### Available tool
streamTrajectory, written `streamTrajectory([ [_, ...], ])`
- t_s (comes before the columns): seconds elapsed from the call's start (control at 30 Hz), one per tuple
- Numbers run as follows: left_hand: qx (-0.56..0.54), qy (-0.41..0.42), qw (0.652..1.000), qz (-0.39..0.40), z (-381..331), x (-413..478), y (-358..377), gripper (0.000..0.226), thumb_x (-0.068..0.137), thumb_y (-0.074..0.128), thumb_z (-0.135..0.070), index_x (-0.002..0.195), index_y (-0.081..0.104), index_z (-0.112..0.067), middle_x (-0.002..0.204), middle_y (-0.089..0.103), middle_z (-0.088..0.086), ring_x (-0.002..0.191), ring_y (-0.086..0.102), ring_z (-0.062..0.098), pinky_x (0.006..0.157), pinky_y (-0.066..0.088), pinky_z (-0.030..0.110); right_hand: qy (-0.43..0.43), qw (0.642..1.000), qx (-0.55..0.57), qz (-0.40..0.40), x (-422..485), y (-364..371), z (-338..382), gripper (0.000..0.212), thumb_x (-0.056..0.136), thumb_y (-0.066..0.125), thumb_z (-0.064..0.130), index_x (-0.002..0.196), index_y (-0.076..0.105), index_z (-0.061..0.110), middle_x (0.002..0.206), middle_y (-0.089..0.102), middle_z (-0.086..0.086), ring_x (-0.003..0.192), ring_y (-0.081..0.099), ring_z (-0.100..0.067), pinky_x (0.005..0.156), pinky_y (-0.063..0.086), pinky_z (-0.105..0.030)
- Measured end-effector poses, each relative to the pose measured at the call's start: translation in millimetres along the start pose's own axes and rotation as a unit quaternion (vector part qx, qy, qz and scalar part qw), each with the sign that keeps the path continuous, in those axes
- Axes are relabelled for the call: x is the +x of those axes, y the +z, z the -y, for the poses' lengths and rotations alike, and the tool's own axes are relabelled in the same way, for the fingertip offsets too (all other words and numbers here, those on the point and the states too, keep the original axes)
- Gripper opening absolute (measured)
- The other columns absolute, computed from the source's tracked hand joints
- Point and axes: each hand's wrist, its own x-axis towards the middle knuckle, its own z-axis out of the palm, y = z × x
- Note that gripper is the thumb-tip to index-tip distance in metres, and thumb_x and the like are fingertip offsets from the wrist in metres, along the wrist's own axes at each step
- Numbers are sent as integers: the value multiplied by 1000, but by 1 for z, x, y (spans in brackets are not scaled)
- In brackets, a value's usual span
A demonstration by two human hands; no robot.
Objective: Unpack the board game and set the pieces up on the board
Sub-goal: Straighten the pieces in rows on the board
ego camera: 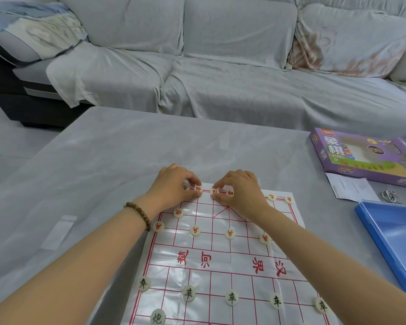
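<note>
**While you pinch two red pieces, the far row is partly filled**

As you reach across the grey table (pixel 117 160), your left hand (pixel 174 181) pinches a red piece (pixel 198 189) between thumb and fingertips at the far edge of the board (pixel 220 252). Your right hand (pixel 239 186) pinches a second red piece (pixel 214 191) just beside it on the same line. Both pieces rest on the sheet, and your two hands are close together without touching.

More red-lettered discs lie along that far line: one tucked under your left fingers, one beside your right hand, and a pair (pixel 272 196) near the far right corner. Nearer you, one disc sits alone on the left, and a row of four red discs (pixel 230 233) crosses the grid. Past the river lettering, five black pieces (pixel 231 297) stand in a row, with one more (pixel 157 317) at the bottom left.

A bead bracelet (pixel 138 214) circles your left wrist. To your right lie the purple game box (pixel 366 158), a paper slip (pixel 352 187) and a blue case (pixel 394 240). A covered sofa (pixel 220 66) stands behind the table.
</note>
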Motion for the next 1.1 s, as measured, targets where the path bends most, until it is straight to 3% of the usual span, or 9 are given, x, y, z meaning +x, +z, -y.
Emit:
streamTrajectory([
  [0.5, -4, -15, 1000, 3, 1, -1, 3, 32, 79, 66, -48, 106, 65, -32, 103, 62, -13, 98, 43, 8, 86, 30, 25, 8, 1000, 2, 9, 0, -1, 3, 32, 85, 59, 48, 112, 65, 31, 111, 60, 9, 106, 47, -11, 98, 25, -26],
  [0.63, -16, -20, 1000, 13, 6, 1, -4, 37, 81, 62, -51, 111, 61, -30, 102, 56, -16, 100, 41, 6, 87, 31, 25, 50, 991, 126, -10, 2, -19, -11, 28, 83, 65, 42, 105, 67, 27, 103, 63, 11, 96, 53, -7, 88, 37, -24],
  [0.7, -48, -51, 997, 37, 14, 8, -10, 34, 84, 59, -51, 110, 61, -30, 104, 54, -15, 104, 42, 7, 91, 36, 26, 89, 981, 173, 24, 8, -34, -31, 24, 82, 67, 37, 101, 68, 23, 100, 66, 8, 93, 57, -9, 86, 45, -25],
  [0.8, -106, -78, 986, 106, 22, 23, -18, 26, 85, 60, -46, 103, 64, -27, 103, 59, -12, 101, 52, 11, 86, 43, 26, 138, 967, 157, 145, 18, -50, -57, 21, 83, 66, 32, 98, 70, 18, 100, 68, 4, 91, 60, -12, 83, 44, -22],
  [0.9, -119, -96, 975, 161, 21, 36, -24, 19, 86, 62, -39, 98, 64, -25, 99, 62, -9, 92, 56, 9, 81, 43, 23, 159, 951, 145, 220, 26, -52, -68, 19, 84, 66, 34, 96, 69, 20, 101, 67, 3, 94, 59, -14, 91, 46, -29],
  [1.0, -100, -109, 969, 200, 18, 45, -26, 18, 85, 63, -40, 96, 63, -25, 98, 63, -7, 88, 56, 8, 79, 43, 22, 152, 945, 128, 260, 30, -50, -70, 20, 83, 65, 37, 95, 70, 22, 100, 67, 6, 97, 59, -15, 98, 45, -36],
  [1.1, -88, -114, 965, 220, 17, 48, -25, 17, 86, 62, -40, 93, 63, -25, 94, 64, -8, 84, 56, 6, 76, 43, 21, 145, 945, 123, 264, 31, -49, -71, 21, 82, 66, 39, 92, 71, 22, 96, 68, 7, 95, 59, -13, 96, 44, -34],
])
